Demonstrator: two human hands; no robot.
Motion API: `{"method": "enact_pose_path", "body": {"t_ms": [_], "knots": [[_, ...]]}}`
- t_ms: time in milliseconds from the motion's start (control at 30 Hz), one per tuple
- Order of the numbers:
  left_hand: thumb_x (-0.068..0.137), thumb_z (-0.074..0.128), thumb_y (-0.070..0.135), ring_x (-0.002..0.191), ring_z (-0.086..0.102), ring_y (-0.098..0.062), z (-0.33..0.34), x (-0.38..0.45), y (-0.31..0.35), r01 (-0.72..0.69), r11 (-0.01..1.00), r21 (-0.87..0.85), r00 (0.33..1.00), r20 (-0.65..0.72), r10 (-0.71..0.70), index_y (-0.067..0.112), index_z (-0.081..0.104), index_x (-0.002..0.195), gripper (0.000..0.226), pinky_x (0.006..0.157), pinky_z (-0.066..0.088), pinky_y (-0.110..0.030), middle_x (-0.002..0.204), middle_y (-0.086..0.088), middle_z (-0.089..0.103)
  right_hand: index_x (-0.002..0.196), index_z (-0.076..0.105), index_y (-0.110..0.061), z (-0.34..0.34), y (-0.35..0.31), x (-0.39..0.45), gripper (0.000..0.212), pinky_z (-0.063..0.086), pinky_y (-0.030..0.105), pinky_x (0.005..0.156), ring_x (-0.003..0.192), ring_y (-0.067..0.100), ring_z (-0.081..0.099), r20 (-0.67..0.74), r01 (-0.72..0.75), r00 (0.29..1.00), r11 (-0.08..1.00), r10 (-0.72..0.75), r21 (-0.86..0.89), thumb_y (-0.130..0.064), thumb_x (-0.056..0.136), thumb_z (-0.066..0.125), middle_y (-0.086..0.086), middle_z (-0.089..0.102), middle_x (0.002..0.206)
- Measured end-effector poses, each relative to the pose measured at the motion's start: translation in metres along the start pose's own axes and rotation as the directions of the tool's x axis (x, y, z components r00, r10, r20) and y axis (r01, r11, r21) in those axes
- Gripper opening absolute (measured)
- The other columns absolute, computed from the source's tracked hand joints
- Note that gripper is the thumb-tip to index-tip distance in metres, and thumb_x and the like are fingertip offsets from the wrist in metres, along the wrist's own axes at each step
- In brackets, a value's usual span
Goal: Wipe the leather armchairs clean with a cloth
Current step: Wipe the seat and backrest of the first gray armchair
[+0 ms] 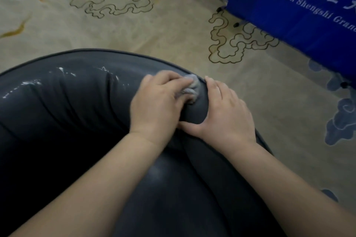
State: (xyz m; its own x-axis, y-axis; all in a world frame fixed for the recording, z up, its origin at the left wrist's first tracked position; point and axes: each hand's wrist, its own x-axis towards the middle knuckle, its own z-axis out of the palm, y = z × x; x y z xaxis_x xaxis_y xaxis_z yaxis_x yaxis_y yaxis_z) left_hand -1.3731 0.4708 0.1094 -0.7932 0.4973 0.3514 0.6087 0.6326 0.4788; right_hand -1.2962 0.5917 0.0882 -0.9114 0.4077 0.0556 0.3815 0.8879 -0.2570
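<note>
Cloth [190, 87] bunched under the left hand [158, 102] on the top edge of a dark leather armchair [67, 106].

At the left, the armchair's curved, padded back carries white streaks and specks along its upper roll, below the piped rim. Further right, the left hand presses the small grey cloth against the leather, its fingers curled over and gripping the wad; only a crumpled bit of cloth shows past the fingertips, close to the piping. Just beside it, the right hand [227, 109] lies flat on the same roll, fingers together and straight, thumb spread along the leather toward the left wrist, the cloth sitting between the two hands. Beyond the chair lies a beige carpet [134, 31] with cloud outlines, and at upper right a blue banner [300, 5] with white lettering.
</note>
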Motion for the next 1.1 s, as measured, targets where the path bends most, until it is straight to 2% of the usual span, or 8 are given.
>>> {"method": "enact_pose_path", "body": {"t_ms": [167,367,533,667,767,833,933,1100], "knots": [[0.083,0.068,0.026,0.092,0.057,-0.031,-0.011,0.003,-0.037,0.255,0.967,-0.016,0.943,-0.219,-0.252,0.024,0.070,0.111,0.028,0.086,0.047,-0.036,0.105,-0.004,0.064,0.145,0.026,-0.017,0.000,-0.001,-0.001,0.121,0.041,0.034,0.097,0.124,0.017,0.044,-0.011,0.002,1.000,0.999,-0.002,-0.038,-0.093,0.051,0.040,-0.002,0.045,0.139],[0.081,0.071,0.020,0.088,0.056,-0.030,-0.003,-0.006,-0.021,0.038,0.999,-0.036,0.995,-0.091,-0.041,0.023,0.071,0.110,0.029,0.082,0.043,-0.029,0.103,-0.002,0.065,0.145,0.027,-0.018,0.001,0.000,-0.001,0.122,0.041,0.033,0.096,0.124,0.017,0.044,-0.003,0.003,1.000,0.999,-0.004,-0.041,-0.093,0.051,0.039,-0.002,0.045,0.138],[0.082,0.068,0.017,0.091,0.058,-0.034,-0.021,0.002,-0.064,0.255,0.966,-0.049,0.931,-0.258,-0.259,0.016,0.071,0.111,0.029,0.087,0.047,-0.041,0.103,-0.009,0.063,0.146,0.022,-0.019,-0.001,-0.001,0.002,0.124,0.042,0.034,0.096,0.123,0.017,0.044,0.026,0.005,1.000,0.998,-0.003,-0.069,-0.096,0.049,0.036,-0.004,0.043,0.136],[0.081,0.070,0.018,0.088,0.058,-0.029,-0.006,-0.009,-0.035,0.067,0.992,-0.108,0.985,-0.152,-0.083,0.018,0.072,0.109,0.028,0.086,0.047,-0.031,0.101,-0.003,0.063,0.145,0.020,-0.019,-0.004,-0.003,0.004,0.126,0.039,0.038,0.099,0.126,0.020,0.040,0.076,0.009,0.997,0.994,0.000,-0.111,-0.095,0.046,0.036,-0.001,0.040,0.139],[0.081,0.069,0.017,0.085,0.056,-0.032,-0.019,-0.005,-0.056,-0.017,1.000,0.024,0.992,-0.127,0.020,0.022,0.073,0.108,0.028,0.075,0.048,-0.036,0.102,-0.002,0.066,0.147,0.016,-0.017,-0.006,-0.010,0.008,0.130,0.034,0.038,0.104,0.130,0.020,0.036,0.092,0.012,0.996,0.993,-0.001,-0.116,-0.094,0.045,0.039,0.000,0.038,0.141],[0.083,0.066,0.016,0.087,0.056,-0.035,-0.034,-0.001,-0.087,0.081,0.993,0.090,0.978,-0.198,-0.062,0.022,0.072,0.110,0.028,0.078,0.047,-0.036,0.103,-0.005,0.066,0.148,0.014,-0.015,-0.007,-0.019,0.016,0.132,0.032,0.038,0.106,0.131,0.020,0.034,0.108,0.044,0.994,0.993,-0.032,-0.109,-0.094,0.046,0.042,0.001,0.036,0.142],[0.085,0.066,0.016,0.092,0.057,-0.036,-0.046,0.000,-0.107,0.266,0.963,0.030,0.917,-0.316,-0.243,0.018,0.071,0.112,0.028,0.087,0.044,-0.035,0.105,-0.011,0.064,0.148,0.015,-0.014,-0.003,-0.042,0.038,0.133,0.032,0.038,0.106,0.131,0.021,0.035,0.102,0.104,0.990,0.991,-0.095,-0.081,-0.092,0.047,0.048,0.003,0.036,0.143],[0.080,0.071,0.015,0.086,0.056,-0.031,-0.032,-0.008,-0.084,0.137,0.991,0.000,0.964,-0.232,-0.134,0.017,0.072,0.109,0.029,0.085,0.039,-0.022,0.103,-0.007,0.065,0.148,0.016,-0.013,0.015,-0.084,0.070,0.134,0.030,0.040,0.106,0.131,0.024,0.035,0.086,0.198,0.978,0.976,-0.190,-0.088,-0.091,0.045,0.053,0.005,0.037,0.143]]}}
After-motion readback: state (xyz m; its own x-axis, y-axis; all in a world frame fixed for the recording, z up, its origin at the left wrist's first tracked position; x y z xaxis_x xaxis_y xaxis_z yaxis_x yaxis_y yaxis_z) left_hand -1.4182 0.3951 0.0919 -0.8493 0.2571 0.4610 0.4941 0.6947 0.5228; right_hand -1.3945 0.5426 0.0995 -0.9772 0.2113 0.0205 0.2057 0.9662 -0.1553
